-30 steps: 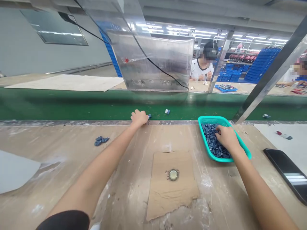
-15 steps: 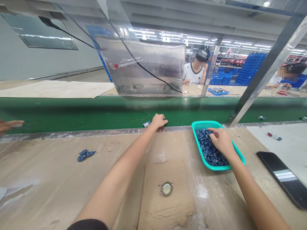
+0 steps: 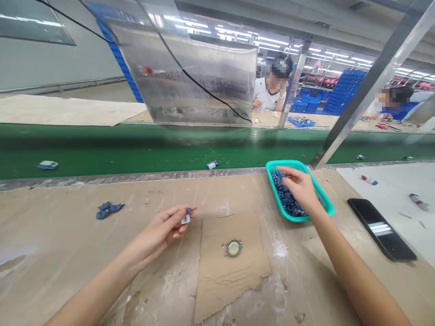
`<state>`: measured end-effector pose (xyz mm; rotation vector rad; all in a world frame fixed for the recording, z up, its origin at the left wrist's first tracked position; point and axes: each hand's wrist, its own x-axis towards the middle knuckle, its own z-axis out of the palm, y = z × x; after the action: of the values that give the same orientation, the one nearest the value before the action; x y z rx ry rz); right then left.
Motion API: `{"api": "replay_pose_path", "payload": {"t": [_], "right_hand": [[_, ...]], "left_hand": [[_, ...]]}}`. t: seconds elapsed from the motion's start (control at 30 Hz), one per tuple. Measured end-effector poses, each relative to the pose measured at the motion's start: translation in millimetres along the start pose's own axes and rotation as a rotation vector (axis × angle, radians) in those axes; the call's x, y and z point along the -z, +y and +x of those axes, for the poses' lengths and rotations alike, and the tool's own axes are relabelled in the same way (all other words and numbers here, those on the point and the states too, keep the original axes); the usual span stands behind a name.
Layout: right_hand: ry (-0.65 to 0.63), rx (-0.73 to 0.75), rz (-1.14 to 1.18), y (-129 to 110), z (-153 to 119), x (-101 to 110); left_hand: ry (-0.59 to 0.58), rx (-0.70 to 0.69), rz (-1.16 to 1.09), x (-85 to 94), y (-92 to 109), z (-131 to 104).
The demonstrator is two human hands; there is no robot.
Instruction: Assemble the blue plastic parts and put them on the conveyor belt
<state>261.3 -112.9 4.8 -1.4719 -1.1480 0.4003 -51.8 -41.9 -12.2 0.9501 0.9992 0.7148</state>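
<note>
My left hand (image 3: 166, 226) is closed above the table, its thumb and fingers pinching a small blue-and-white piece (image 3: 185, 219). My right hand (image 3: 301, 188) is over the turquoise basket (image 3: 283, 215), index finger and thumb drawn together near its far left side. Dark blue shows at those fingertips; whether it is a held piece or the pile behind cannot be made out. Many small dark-blue pieces (image 3: 288, 201) fill the basket. Between my hands, a crimped metal bottle cap (image 3: 234, 248) lies face up on a cardboard sheet (image 3: 234, 285).
Dark-blue pieces (image 3: 109, 209) lie in a small heap at left. A green conveyor belt (image 3: 163, 156) carries blue-and-white pieces (image 3: 212, 165). A black phone (image 3: 380, 228) lies right of the basket. A slanted metal post (image 3: 356, 95) rises behind it. Two people sit across the belt.
My left hand has drawn back from the belt to above the table, bringing the blue-and-white piece. My right hand stays at the basket. The other person's hand at far left has left the view.
</note>
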Motion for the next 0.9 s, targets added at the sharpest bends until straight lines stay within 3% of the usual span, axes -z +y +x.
{"api": "replay_pose_path", "payload": {"t": [0.1,0.2,0.3,0.4,0.47,0.63,0.9], "right_hand": [[-0.095,-0.02,0.107,-17,-10,-11],[-0.228,0.012,0.169,-31,-23,-18],[-0.479,0.181,-0.034,-42,-39,-25],[-0.716,0.336,-0.275,-48,-56,-37],[-0.792,0.366,-0.36,-48,-66,-46],[-0.852,0.378,-0.433,-45,-81,-61],[-0.831,0.384,-0.449,-42,-87,-65]], "left_hand": [[-0.015,0.014,-0.156,-3.6,-1,2],[-0.109,0.051,-0.239,-10.4,0,3],[-0.173,0.105,-0.259,-13.8,-1,0],[-0.136,0.101,-0.29,-13.6,-6,-1],[-0.099,0.092,-0.299,-13.2,-10,-1],[-0.134,0.074,-0.213,-16.4,-15,-6],[-0.151,-0.132,0.02,-17.4,-18,-11]]}}
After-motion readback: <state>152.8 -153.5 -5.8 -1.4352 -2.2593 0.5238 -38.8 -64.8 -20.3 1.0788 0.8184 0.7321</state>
